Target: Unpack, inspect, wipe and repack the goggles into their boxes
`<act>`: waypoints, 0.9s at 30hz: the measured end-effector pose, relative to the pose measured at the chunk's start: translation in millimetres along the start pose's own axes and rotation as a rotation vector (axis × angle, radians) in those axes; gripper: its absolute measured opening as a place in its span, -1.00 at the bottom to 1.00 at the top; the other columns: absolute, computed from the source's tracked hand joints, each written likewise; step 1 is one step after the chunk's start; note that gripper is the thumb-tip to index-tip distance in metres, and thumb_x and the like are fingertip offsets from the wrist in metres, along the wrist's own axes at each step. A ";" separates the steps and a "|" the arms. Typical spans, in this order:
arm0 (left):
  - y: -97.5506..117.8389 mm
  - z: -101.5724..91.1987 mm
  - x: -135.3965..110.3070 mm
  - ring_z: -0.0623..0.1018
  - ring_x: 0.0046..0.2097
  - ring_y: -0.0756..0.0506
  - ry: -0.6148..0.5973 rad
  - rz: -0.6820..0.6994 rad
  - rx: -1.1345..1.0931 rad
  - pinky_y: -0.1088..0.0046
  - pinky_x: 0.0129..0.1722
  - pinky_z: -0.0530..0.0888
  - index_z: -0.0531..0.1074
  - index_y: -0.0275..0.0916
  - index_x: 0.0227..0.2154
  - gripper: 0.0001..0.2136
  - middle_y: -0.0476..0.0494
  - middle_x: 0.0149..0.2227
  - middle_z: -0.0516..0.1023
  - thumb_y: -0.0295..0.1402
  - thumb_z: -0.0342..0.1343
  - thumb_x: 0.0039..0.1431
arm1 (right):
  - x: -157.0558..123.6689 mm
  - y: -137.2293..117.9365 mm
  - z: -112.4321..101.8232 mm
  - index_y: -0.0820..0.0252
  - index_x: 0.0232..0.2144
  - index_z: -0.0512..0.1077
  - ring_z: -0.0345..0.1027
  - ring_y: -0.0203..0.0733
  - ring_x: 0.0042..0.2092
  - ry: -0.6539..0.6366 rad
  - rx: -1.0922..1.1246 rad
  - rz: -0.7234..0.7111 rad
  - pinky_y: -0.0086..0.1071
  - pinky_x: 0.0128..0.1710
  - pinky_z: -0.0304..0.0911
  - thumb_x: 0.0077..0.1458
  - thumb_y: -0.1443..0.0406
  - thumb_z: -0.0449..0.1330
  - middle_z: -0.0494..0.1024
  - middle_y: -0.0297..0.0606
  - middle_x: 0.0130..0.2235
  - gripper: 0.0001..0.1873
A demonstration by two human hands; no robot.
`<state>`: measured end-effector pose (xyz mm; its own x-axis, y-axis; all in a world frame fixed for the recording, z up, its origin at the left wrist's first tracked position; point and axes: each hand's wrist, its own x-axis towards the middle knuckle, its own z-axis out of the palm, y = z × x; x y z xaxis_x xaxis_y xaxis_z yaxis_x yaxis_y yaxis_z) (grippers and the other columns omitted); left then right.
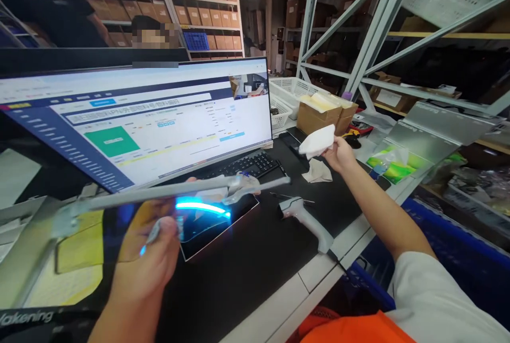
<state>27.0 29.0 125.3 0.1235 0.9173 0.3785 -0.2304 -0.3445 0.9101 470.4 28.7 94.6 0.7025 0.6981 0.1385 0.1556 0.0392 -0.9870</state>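
My left hand [149,258] is closed round a pair of glasses [159,202] with grey arms and tinted lenses, held close to the camera above the black desk mat [247,263]. A blue-lit lens edge glows just over my fingers. My right hand [338,154] reaches far forward and is pinched on a white cloth [317,141], lifted above the mat. A second crumpled cloth [317,172] lies on the mat just below that hand.
A wide monitor [139,120] stands at the left with a black keyboard [247,165] before it. A grey barcode scanner [305,218] lies on the mat. Cardboard boxes [322,114], white baskets [292,88] and silver pouches [422,136] crowd the right. Two people stand behind the monitor.
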 end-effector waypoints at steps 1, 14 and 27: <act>-0.7 2.8 -3.7 0.50 0.21 -0.40 -0.033 -0.042 -0.055 -0.07 0.20 0.46 0.52 -0.11 -0.13 -0.56 -0.23 0.07 0.59 0.01 0.39 0.01 | -15.0 -4.5 11.1 0.14 -0.27 0.39 0.48 -0.08 -0.30 -0.063 0.051 0.013 -0.21 -0.27 0.44 0.21 -0.02 -0.02 0.57 -0.19 -0.34 -0.61; -24.7 35.0 -32.5 0.50 0.18 -0.35 -0.558 -0.353 -0.309 0.00 0.25 0.37 0.60 -0.19 -0.10 -0.57 -0.28 0.08 0.57 0.02 0.33 0.11 | -161.8 -71.4 101.9 0.19 -0.37 0.40 0.43 -0.27 -0.40 -0.824 0.333 0.117 -0.41 -0.43 0.37 -0.18 0.19 0.51 0.52 -0.39 -0.40 -0.59; -35.2 35.7 -31.8 0.53 0.10 -0.35 -0.595 -0.322 -0.303 0.04 0.07 0.51 0.57 -0.19 -0.10 -0.48 -0.31 0.05 0.54 0.09 0.35 0.01 | -189.4 -63.5 87.0 0.21 -0.25 0.48 0.49 -0.17 -0.38 -0.855 0.395 0.198 -0.33 -0.40 0.42 -0.12 0.16 0.47 0.61 -0.27 -0.33 -0.59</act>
<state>65.6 4.8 87.2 0.7125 0.6705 0.2066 -0.3401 0.0725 0.9376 267.1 -43.8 124.0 -0.0776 0.9969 0.0144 -0.2663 -0.0068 -0.9639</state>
